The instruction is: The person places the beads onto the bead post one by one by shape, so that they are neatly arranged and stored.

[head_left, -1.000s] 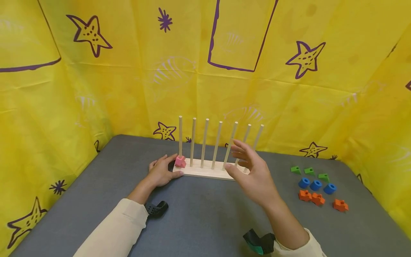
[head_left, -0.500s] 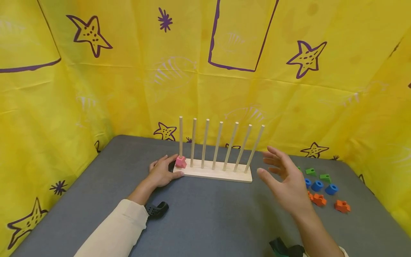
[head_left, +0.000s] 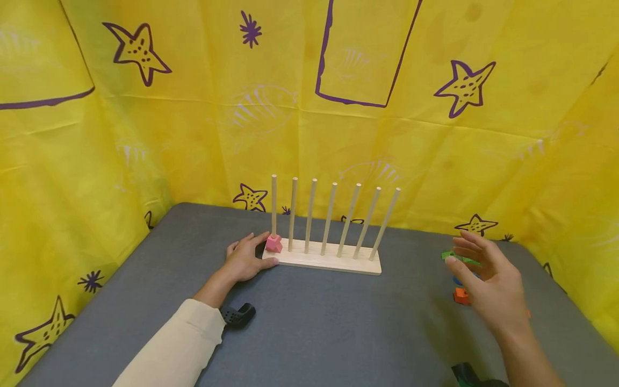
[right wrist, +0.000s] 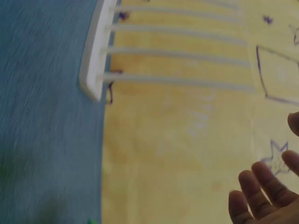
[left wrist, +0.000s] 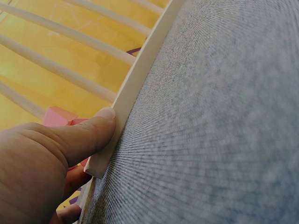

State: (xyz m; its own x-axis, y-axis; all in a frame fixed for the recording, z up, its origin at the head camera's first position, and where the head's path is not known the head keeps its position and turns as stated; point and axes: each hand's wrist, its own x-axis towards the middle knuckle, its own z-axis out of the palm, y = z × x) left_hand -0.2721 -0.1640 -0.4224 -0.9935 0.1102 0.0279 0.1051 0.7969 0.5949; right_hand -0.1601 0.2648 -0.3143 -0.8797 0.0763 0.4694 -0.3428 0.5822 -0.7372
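A wooden peg stand (head_left: 329,260) with several upright pegs sits on the grey table. One pink block (head_left: 274,243) is threaded low on its leftmost peg. My left hand (head_left: 244,259) grips the stand's left end, thumb (left wrist: 96,133) on the front edge and fingers round behind, partly hidden. Over at the right, my right hand (head_left: 490,282) hovers with spread, slightly bent fingers and holds nothing. It overlaps the coloured pieces in the head view: green pieces (head_left: 447,255), a mostly hidden blue piece (head_left: 459,280) and an orange block (head_left: 461,296).
A yellow cloth (head_left: 300,134) with starfish drawings hangs behind and at both sides of the table (head_left: 309,328). Black wrist mounts (head_left: 239,316) stick out below the wrists. The stand's tall pegs rise between the left hand and the right side.
My right hand has moved right, from in front of the pegs to over the coloured pieces, which it now partly covers. My left hand stays on the stand's end.
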